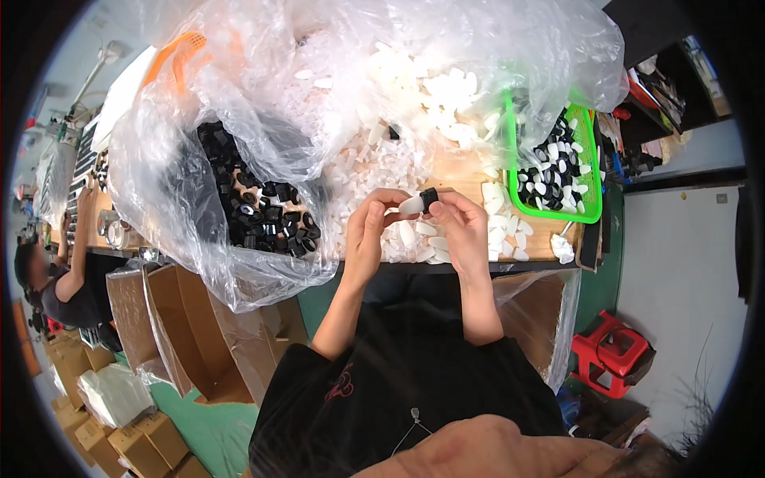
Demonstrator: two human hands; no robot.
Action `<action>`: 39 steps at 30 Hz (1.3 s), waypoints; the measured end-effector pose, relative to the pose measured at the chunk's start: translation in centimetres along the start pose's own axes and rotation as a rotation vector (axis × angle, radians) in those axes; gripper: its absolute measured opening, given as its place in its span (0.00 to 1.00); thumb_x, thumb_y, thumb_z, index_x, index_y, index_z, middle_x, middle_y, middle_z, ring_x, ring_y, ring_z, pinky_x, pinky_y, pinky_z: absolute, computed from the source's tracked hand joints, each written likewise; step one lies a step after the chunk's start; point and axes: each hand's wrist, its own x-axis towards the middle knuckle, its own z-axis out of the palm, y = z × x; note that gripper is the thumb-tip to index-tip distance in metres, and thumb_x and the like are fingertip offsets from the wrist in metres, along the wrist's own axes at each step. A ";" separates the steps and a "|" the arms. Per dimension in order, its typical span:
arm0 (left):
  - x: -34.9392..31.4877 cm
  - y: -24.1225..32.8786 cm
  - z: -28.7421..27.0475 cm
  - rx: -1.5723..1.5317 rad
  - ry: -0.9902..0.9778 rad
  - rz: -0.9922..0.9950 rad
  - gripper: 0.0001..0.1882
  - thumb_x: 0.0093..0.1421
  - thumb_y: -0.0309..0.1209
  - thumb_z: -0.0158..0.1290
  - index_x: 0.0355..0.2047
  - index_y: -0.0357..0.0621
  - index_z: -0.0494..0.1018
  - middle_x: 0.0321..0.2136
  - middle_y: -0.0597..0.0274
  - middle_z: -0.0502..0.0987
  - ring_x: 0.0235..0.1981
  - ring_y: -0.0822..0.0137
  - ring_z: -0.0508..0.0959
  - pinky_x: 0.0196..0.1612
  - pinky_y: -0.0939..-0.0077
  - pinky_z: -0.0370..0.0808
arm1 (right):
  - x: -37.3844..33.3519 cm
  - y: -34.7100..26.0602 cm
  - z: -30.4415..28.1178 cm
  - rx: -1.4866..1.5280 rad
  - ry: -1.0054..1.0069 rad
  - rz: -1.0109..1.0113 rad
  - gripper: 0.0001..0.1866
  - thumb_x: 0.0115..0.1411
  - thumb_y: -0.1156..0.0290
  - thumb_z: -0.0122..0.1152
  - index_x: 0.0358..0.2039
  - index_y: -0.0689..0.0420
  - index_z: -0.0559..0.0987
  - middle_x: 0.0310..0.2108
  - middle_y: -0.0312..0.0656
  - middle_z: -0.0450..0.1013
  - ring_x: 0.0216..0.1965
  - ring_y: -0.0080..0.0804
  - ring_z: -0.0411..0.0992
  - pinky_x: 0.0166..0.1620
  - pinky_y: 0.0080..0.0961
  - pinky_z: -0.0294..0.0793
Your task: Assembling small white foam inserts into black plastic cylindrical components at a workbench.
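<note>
Wooden tabletop (543, 237) spreads before us, strewn with loose white pieces (355, 177). Above them, our left hand (367, 235) pinches a white oval piece (410, 206) against the black piece (429, 196) gripped by our right hand (467, 231); we'd best keep both aligned, touch light.

The held piece (412, 205) is white at one end and black at the other. Loose bits (373, 171) on the tan worktop (542, 233) are white to milky; the bagged parts (267, 227) are black. A bright green basket (558, 213) shows a black-and-white mix. The shirt (414, 334) is black with a red print (341, 384); the stool (612, 348) is red, the floor (209, 434) green.
</note>
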 end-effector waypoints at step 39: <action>0.1 -1.2 -1.0 0.437 0.029 -0.047 0.09 0.63 0.27 0.58 0.40 0.34 0.74 0.38 0.61 0.78 0.38 0.73 0.77 0.44 0.76 0.73 | 0.1 2.3 -0.9 -0.112 0.082 -0.020 0.09 0.62 0.75 0.63 0.40 0.67 0.80 0.38 0.39 0.78 0.39 0.22 0.74 0.45 0.19 0.73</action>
